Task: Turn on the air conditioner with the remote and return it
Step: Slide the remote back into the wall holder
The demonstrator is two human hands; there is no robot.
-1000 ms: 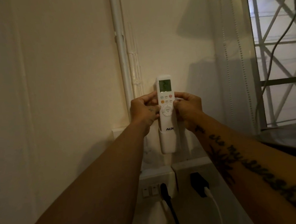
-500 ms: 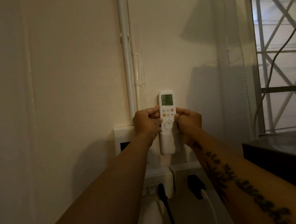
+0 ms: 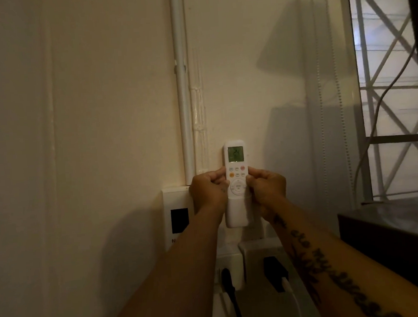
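- White remote sits upright in its wall holder, at 6 o'clock of the conduit.
- Left hand and right hand pinch its sides.
- Risk: careless release may unseat it, or stray fingers press buttons.

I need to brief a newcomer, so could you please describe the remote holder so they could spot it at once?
Follow the white pipe down the wall. Just right of its foot, the remote stands upright in a white holder above the sockets. Unlike the boxes nearby, it is a narrow pocket.
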